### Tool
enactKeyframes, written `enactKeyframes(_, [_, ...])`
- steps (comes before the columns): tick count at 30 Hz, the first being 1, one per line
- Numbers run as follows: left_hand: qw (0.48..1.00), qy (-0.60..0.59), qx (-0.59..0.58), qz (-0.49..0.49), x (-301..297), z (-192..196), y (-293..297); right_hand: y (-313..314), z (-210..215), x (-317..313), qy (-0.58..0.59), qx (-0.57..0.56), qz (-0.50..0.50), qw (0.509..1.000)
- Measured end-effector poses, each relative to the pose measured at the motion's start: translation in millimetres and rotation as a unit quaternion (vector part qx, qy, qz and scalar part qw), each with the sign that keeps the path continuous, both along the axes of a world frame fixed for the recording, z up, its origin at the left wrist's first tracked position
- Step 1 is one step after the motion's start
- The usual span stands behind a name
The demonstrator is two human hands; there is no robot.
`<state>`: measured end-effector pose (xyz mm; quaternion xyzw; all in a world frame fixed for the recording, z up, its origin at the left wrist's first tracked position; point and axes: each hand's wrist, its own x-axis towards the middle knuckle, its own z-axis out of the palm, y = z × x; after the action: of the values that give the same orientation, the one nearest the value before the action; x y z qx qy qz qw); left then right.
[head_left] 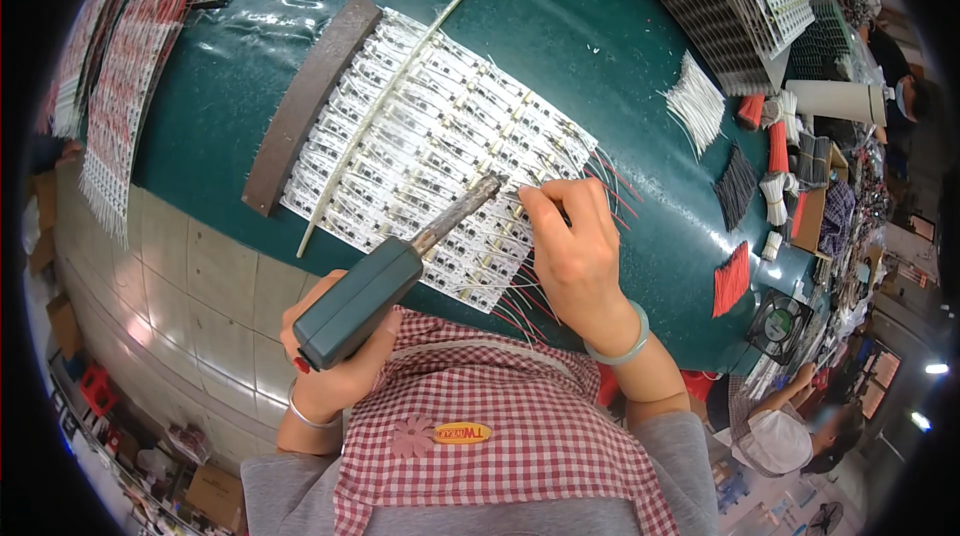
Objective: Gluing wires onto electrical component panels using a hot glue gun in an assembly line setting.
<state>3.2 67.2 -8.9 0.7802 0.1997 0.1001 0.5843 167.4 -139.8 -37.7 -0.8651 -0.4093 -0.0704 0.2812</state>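
My left hand (345, 346) is wrapped round the dark green body of a soldering gun (362, 304). Its long, scorched barrel slants up and right, and the tip lies over a white panel of small circuit boards (400, 151). Close beside that tip, the thumb and forefinger of my right hand (575, 251) pinch what looks like a thin wire, mostly hidden by the fingers. Thin white and red wires (615, 186) stick out along the panel's right edge. A brown curved bar (312, 106) lies along the panel's left edge, and a thin pale rod (385, 116) crosses it.
On the green table (640, 296) at right lie bundles of white wires (697, 104), black wires (738, 186) and red wires (731, 281). A small fan (779, 324) sits by the right edge. Stacked panels (720, 6) stand far right; wired strips (140, 86) hang at left. A co-worker (785, 441) is at lower right.
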Motion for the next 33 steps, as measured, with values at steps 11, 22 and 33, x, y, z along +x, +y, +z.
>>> enactKeyframes(11, [0.996,-0.007,0.081,-0.048,13.3,5.7,-2.0,-0.4,2.6,-1.5,-0.002,-0.013,-0.001,1.000])
enactKeyframes(22, [0.965,0.063,-0.231,0.109,-12.3,8.4,-1.2,1.0,1.8,-2.1,-0.003,-0.009,-0.004,1.000])
enactKeyframes(33, [0.902,-0.018,-0.425,0.074,-20.3,-1.2,10.4,0.6,2.5,-7.7,-0.010,0.056,-0.019,0.998])
